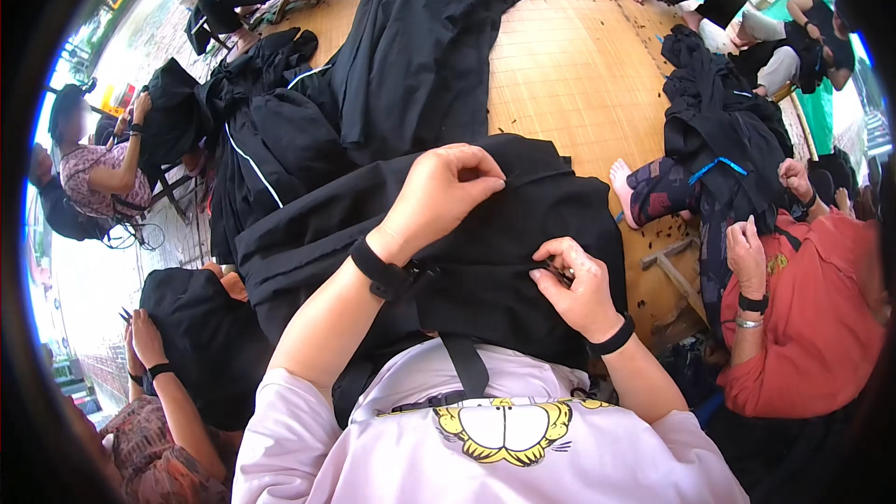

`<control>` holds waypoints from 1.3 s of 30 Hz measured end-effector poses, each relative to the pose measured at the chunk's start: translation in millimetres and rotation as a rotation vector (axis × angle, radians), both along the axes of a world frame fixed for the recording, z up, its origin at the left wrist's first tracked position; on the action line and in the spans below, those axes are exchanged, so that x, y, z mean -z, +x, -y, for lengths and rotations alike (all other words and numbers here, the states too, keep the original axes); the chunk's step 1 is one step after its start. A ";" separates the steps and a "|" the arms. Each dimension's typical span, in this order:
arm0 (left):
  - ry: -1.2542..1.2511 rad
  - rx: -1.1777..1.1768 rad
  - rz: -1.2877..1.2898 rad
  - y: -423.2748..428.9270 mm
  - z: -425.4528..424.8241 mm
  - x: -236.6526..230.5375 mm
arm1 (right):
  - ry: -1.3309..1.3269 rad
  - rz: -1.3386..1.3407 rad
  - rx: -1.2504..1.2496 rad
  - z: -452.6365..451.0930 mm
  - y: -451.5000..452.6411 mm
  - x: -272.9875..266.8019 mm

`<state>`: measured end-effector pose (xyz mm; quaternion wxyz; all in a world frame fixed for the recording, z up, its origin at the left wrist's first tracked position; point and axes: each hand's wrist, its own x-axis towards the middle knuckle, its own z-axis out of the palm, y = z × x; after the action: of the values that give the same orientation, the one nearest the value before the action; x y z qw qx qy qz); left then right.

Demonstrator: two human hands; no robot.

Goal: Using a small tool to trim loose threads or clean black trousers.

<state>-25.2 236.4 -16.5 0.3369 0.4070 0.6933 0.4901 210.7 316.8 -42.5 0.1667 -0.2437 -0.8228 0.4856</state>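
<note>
A black cloth [560, 206] lies in folds across my lap. Thumb and forefinger of my left hand [444, 189] are pinched together at a seam line on the cloth's upper part; any thread there is too fine to see. Lower and to the right, my right hand [577, 283] is curled, its thumb and forefinger tips close together over a fold edge. Something small and dark shows inside the right fingers, too hidden to name. Both wrists carry black bands.
Piled black garments [280, 119] with white piping and a long black cloth [420, 49] spread ahead over a yellowish mat [574, 63]. A person in a red shirt [791, 336] sits close on my right beside a wooden stool [675, 266]. Another person's hand [147, 339] works at lower left.
</note>
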 end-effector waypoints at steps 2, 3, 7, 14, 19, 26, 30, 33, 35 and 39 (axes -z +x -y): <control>0.026 -0.027 0.032 -9.4 3.7 9.1 | -0.007 -0.012 0.006 -1.3 0.0 0.0; 0.054 -0.051 0.068 -13.8 6.1 11.2 | -0.020 -0.009 0.008 -2.1 0.8 0.5; 0.112 -0.324 0.020 -32.3 17.2 -5.7 | -0.032 0.001 0.016 -4.4 3.2 1.0; 0.051 -0.141 -0.152 -5.4 14.3 -9.9 | -0.023 -0.010 0.014 -4.1 2.8 3.4; 0.004 -0.029 -0.221 14.6 -3.9 -1.6 | -0.029 -0.010 0.005 0.0 1.3 1.4; 0.067 -0.108 -0.006 -8.5 11.0 6.3 | -0.048 -0.016 0.031 -2.4 5.4 2.5; 0.087 -0.339 -0.037 -25.4 34.4 -9.2 | -0.041 -0.004 0.027 -4.8 7.7 3.5; 0.106 -0.389 -0.225 -10.0 40.2 -21.4 | -0.043 0.001 0.028 -6.9 7.1 4.9; 0.124 -0.239 -0.296 16.4 36.8 -20.4 | -0.049 0.002 0.012 -5.9 5.8 4.1; 0.048 -0.205 -0.539 33.0 32.2 9.2 | -0.053 -0.023 0.005 -4.8 2.5 3.6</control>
<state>7.8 204.1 -25.7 0.0796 0.4583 0.7836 0.4119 213.2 321.6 -46.1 0.1707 -0.2444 -0.8070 0.5097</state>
